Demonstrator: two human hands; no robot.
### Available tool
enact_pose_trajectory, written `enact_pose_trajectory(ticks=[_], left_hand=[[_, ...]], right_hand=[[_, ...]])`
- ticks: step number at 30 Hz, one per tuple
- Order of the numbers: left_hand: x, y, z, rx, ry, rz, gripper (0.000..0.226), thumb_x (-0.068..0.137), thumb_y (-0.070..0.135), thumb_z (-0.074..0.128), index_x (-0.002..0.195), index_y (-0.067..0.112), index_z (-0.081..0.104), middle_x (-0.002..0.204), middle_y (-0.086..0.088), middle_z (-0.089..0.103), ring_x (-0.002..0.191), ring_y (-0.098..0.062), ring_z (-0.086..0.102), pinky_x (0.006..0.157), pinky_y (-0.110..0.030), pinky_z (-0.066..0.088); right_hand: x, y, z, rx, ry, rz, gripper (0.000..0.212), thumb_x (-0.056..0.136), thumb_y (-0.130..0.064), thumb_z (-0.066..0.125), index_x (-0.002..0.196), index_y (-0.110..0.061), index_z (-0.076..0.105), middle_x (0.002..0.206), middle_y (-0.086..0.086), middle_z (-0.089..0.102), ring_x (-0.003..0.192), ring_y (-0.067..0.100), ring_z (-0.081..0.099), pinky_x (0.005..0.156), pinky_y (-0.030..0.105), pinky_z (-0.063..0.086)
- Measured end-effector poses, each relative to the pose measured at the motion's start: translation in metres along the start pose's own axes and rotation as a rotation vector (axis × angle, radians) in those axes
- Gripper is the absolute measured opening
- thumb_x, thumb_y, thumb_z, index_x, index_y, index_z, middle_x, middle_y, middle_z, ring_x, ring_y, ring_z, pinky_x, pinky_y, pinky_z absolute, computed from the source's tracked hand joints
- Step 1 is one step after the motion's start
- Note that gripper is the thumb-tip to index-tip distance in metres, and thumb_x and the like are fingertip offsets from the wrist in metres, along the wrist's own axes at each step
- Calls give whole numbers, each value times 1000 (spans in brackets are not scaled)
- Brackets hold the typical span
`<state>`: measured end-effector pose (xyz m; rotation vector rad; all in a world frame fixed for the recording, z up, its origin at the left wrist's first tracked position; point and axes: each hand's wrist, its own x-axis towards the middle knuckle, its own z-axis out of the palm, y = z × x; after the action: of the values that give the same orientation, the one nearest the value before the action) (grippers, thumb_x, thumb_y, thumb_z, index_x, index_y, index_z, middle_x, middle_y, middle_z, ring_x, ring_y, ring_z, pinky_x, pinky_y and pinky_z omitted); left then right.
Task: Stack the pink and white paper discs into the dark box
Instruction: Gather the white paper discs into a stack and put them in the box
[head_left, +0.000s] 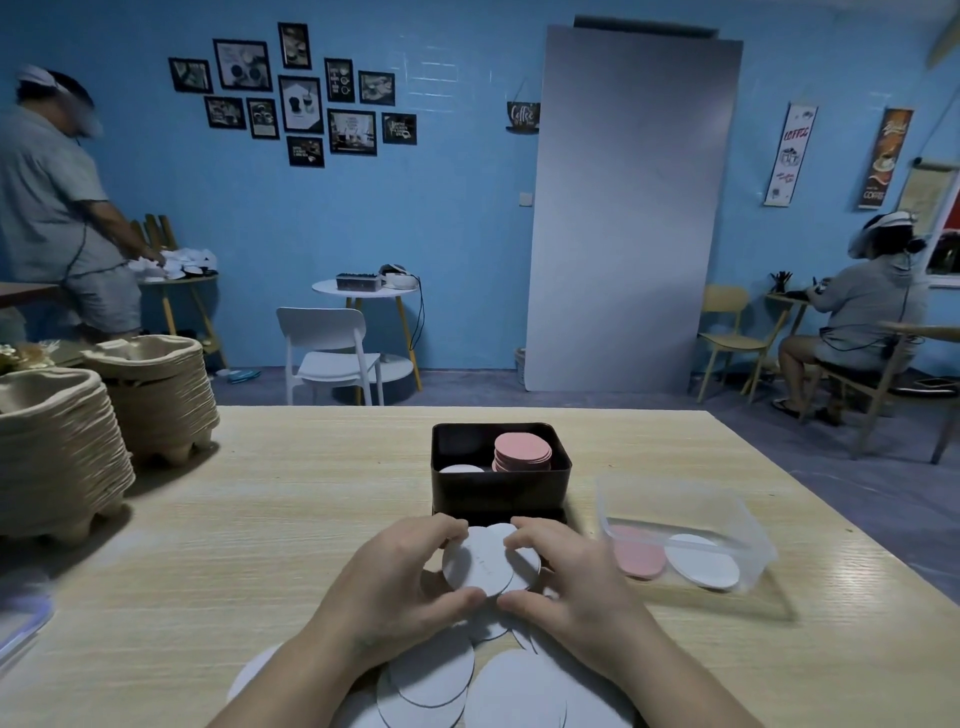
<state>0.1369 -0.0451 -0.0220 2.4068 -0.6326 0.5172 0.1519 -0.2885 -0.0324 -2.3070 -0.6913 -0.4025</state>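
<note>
Nearest, loose white paper discs (431, 673) lie overlapping in a heap on the pale wood-grain counter (260, 519), partly under both wrists. Just above them the left hand (387, 584) and the right hand (574, 582) face each other. Each has its thumb below and its fingers curled over the rim, and between them they pinch a small bunch of white paper discs (485, 566) that is fanned out — the edges do not line up.

The step in hand looks to be squaring this bunch before it goes in. To do it well, I judge, press lightly from both sides and turn the bunch until the rims coincide; a hard squeeze would likely crease thin paper.

Just beyond the fingertips stands the dark rectangular box (498, 496), open at the top. Inside it, a stack of pink paper discs (522, 451) takes the right side and rises close to the rim, while a white paper disc (460, 469) shows low down on the left. So the bunch probably belongs on the left — lowered flat, without knocking the pink stack.

To the right, a clear plastic tub (670, 501) holds pink and white discs side by side, seemingly more to fetch.
</note>
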Motion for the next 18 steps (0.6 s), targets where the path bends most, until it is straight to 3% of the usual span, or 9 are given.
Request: enact_pose_trajectory(ticks=[4,7,9,13,18], left_hand=[[0,0,3,40,-24,28,57,80,64,68,128,35,59,129,27,62,118,5,57,96,-26,51],[1,0,2,14,-30,26,58,81,65,67,130,36,59,136,27,59,120,9,55,97,-22,49],[1,0,-1,-36,-16,15,56,81,63,70,126,33,61,132,26,61,116,9,57,94,-21,50],[0,1,-4,-99,-10,6,36,83,49,72,113,34,61,106,23,68,103,0,64,87,-27,53],[1,0,-1,-125,-5,21,32,83,43,71,112,32,61,105,22,69,103,-4,67,87,-29,53]], right_hand=[[0,-8,0,50,-36,-38,29,81,-43,77,103,-36,60,142,-14,53,130,-7,48,89,25,53],[0,-10,-1,116,-30,-34,25,83,-33,80,99,-30,62,142,-9,55,137,-11,39,89,26,56],[0,-9,-2,107,0,-35,26,81,-39,80,99,-32,62,141,-10,56,138,-10,38,95,27,54],[0,-9,-3,83,49,-35,29,77,-46,77,100,-35,63,138,-11,60,136,-9,42,106,28,44],[1,-9,-2,124,27,-13,31,76,-39,82,97,-26,63,136,-12,61,136,-9,43,104,26,45]])
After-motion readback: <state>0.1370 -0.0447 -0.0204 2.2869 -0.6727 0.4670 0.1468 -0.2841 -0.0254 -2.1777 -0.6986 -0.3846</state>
